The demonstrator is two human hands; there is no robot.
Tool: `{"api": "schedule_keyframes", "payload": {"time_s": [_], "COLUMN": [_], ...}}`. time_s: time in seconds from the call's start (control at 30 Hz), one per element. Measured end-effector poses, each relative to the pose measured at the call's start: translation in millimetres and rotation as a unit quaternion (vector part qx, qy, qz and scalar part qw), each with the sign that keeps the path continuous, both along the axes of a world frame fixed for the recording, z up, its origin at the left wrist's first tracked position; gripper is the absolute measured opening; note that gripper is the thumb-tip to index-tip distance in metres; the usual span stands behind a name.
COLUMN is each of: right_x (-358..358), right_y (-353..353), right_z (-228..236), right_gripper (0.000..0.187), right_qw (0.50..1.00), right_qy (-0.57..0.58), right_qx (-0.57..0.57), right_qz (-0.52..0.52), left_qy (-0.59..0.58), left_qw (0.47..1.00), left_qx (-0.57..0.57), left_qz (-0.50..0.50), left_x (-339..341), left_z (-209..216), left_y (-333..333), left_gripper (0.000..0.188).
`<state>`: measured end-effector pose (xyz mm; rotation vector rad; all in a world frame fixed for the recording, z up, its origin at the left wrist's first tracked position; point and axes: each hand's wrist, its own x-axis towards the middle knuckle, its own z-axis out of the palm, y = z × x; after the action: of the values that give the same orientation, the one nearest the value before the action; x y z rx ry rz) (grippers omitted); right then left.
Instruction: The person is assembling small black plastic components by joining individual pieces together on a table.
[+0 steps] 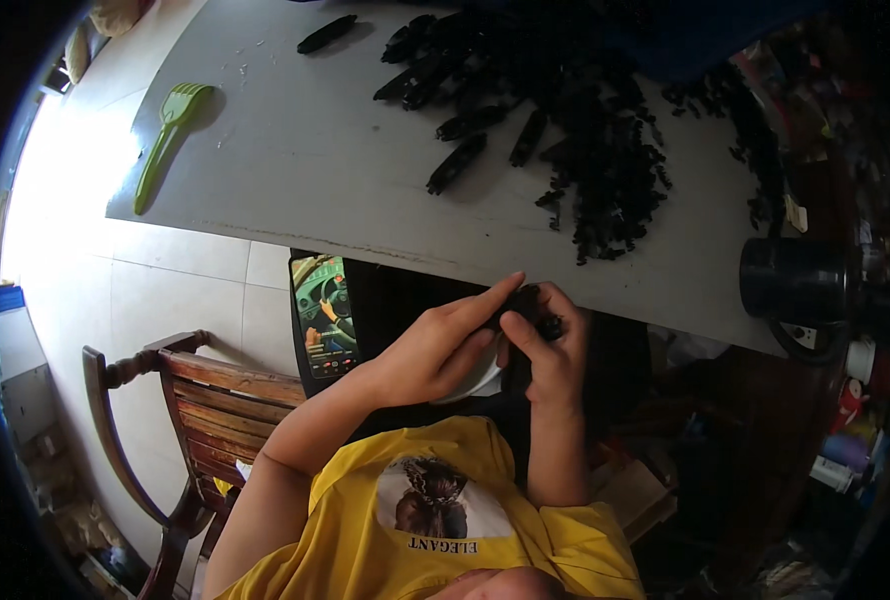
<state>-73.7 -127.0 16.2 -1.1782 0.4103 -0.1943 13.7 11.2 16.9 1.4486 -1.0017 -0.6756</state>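
Both my hands are together just off the near edge of the table, closed around a small black piece (549,322). My left hand (437,345) reaches in from the left, its fingers pressed against the piece. My right hand (555,355) grips it from the right, thumb bent across the near side. Fingers hide most of the piece, so its exact kind cannot be made out. Below my hands shows part of a white round rim, perhaps a bowl (480,382). Beyond them on the table lie several long black pieces (457,164) and a heap of small black parts (615,200).
A green fork-ended tool (167,140) lies on the grey table (295,150) at left. A lit screen (327,320) stands below the table edge. A wooden chair (220,400) is at left; a black cylindrical thing (790,278) sits at the table's right end.
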Motion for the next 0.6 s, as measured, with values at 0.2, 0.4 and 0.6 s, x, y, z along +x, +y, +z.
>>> {"api": "schedule_keyframes", "payload": {"time_s": [0.2, 0.4, 0.6], "right_x": [-10.5, 37.8, 61.3], "right_y": [-4.2, -37.2, -62.9], "right_z": [-17.1, 3.1, -8.6], "right_gripper": [0.029, 0.013, 0.013], "right_qw": [0.982, 0.868, 0.624], "right_qy": [0.006, 0.071, 0.040], "right_qx": [-0.178, -0.487, -0.780], "right_qz": [0.068, -0.067, -0.026], "left_qy": [-0.195, -0.347, -0.362], "left_qw": [0.979, 0.881, 0.853], "left_qx": [0.062, 0.125, 0.228], "left_qz": [0.027, 0.296, 0.300], "left_x": [28.9, 69.0, 83.9], "left_z": [3.2, 0.0, -15.3], "left_y": [15.6, -23.5, -41.9], "left_gripper": [0.040, 0.040, 0.038]}}
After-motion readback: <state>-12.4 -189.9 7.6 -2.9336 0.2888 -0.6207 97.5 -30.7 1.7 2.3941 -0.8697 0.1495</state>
